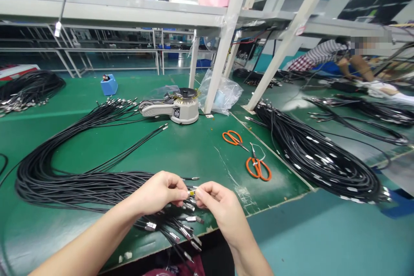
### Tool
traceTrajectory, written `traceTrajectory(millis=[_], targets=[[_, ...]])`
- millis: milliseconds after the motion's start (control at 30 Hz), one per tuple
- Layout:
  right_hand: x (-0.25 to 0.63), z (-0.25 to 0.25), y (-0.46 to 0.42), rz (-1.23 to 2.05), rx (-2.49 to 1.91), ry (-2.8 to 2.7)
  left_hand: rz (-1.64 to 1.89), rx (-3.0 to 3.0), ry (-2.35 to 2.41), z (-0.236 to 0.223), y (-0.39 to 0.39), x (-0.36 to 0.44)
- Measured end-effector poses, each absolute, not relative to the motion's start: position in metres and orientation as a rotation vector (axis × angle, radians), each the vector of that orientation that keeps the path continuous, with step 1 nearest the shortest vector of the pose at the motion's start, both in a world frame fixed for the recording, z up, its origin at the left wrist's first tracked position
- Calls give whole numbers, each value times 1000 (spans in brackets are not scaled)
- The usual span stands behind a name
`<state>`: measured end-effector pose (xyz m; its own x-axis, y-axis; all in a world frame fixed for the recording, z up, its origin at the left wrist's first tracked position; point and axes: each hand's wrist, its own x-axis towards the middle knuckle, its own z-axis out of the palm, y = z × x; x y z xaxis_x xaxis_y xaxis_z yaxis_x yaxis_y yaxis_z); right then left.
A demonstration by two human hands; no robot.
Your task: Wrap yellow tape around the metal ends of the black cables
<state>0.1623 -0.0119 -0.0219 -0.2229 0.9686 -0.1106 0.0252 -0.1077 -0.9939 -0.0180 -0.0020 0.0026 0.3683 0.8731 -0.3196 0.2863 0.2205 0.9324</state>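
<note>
My left hand [161, 192] and my right hand [216, 205] meet near the front edge of the green table [194, 146]. Both pinch the metal tip of one black cable [192, 192], where a small yellowish band shows between the fingertips. Under my hands lies a large bundle of black cables [80, 181] with silver ends fanned out toward the table edge. The bundle loops left and back toward the tape dispenser.
A grey tape dispenser [176, 108] stands mid-table. Two orange scissors [233, 138] [258, 167] lie to the right. Another black cable pile [317, 155] lies at right, one more [29, 86] at far left. A blue box [109, 84] sits behind. Another person [326, 58] works at back right.
</note>
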Motion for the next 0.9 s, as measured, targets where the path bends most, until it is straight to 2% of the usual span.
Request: traceTrajectory(millis=[167, 433, 700, 900], targets=[[160, -21, -16, 1398, -1218, -1368, 641, 1431, 1285, 3, -9, -11], [169, -19, -14, 1386, -1238, -1529, 434, 1912, 1370, 12, -12, -10], [170, -10, -15, 1036, -1321, -1771, 509, 2099, 1365, -1, -11, -4], [167, -20, -11, 1044, -1335, -1774, 521, 2108, 1450, -6, -14, 2]])
